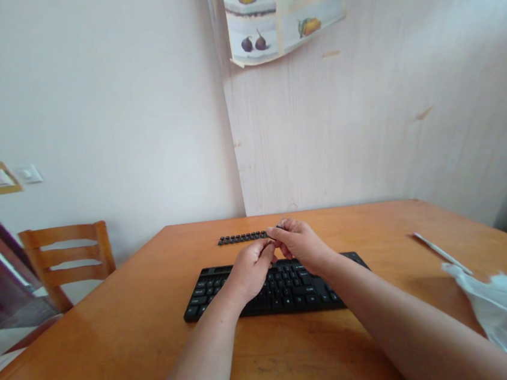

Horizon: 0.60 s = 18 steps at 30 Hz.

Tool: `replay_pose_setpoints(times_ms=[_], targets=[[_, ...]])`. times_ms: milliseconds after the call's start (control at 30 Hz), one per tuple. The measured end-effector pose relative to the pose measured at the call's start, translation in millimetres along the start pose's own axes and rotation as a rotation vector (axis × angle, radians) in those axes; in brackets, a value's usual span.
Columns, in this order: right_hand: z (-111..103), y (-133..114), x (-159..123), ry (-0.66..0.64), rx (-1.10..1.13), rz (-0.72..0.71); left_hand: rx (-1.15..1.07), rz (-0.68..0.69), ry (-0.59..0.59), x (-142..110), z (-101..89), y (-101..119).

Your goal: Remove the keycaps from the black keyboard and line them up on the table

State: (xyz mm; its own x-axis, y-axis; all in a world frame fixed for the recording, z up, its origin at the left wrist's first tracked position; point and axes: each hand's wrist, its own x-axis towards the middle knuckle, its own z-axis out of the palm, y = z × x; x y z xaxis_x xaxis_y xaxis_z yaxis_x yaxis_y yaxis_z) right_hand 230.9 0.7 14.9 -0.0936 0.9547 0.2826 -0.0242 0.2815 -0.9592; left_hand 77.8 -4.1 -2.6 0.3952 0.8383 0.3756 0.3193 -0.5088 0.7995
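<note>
A black keyboard (pixel 302 284) lies on the wooden table (pixel 151 334), with some of its middle keys covered by my hands and forearms. My left hand (pixel 255 268) is over the keyboard, its thumb and fingers pinched together. Close against it, my right hand (pixel 302 242) is also closed in a pinch, fingertips nearly touching the left ones. Whatever lies between the fingers is too small and hidden to make out. Behind the hands runs a neat double row of small black keycaps (pixel 243 237), its right end hidden by my right hand.
To the right lie a thin white stick (pixel 441 252) and a crumpled white plastic bag (pixel 506 308). A wooden chair (pixel 70 254) stands beyond the table's left edge. The wall (pixel 136 105) rises behind the table, with a fruit poster (pixel 278 12) hung on it.
</note>
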Motion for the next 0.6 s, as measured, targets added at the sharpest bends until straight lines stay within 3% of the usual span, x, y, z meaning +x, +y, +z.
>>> replay_pose_setpoints(times_ms=[133, 233, 333, 467, 600], targets=[[-3.7, 1.3, 2.8, 0.07, -0.009, 0.042, -0.001, -0.048, 0.086, 1.9, -5.0, -6.3], [-8.3, 5.0, 4.1, 0.068, -0.094, 0.087, 0.149, -0.104, 0.219, 3.3, -11.1, -17.0], [-12.1, 9.4, 5.2, 0.071, -0.323, 0.084, 0.346, -0.124, 0.283, 3.6, -15.3, -25.7], [-13.0, 11.9, 6.5, 0.082, -0.746, -0.048, 0.505, -0.125, 0.257, 2.2, -13.3, -28.8], [-10.8, 13.5, 6.3, 0.054, -0.933, -0.073, 0.569, -0.102, 0.177, 0.9, -5.9, -28.1]])
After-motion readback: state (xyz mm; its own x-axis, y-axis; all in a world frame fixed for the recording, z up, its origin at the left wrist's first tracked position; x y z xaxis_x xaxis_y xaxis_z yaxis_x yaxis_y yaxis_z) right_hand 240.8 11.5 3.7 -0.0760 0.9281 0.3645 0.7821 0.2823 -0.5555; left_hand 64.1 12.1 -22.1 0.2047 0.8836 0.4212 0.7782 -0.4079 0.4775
